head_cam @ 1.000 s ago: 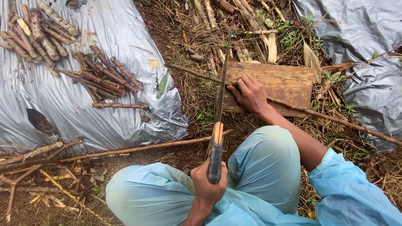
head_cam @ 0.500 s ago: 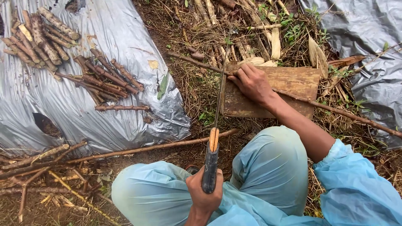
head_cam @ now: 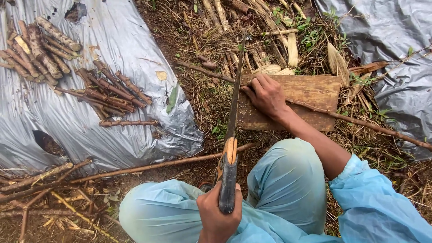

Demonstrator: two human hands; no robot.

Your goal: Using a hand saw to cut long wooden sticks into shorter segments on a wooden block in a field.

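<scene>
Gripping a saw [head_cam: 230, 148], right hand [head_cam: 266, 95] pins a stem [head_cam: 360, 121].

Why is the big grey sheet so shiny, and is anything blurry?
Head view: soft, even daylight with no hard shadows; the wrinkled plastic sheet shines pale where its folds catch the sky. The left hand, its long knife, the right hand and the stick look sharp.
</scene>
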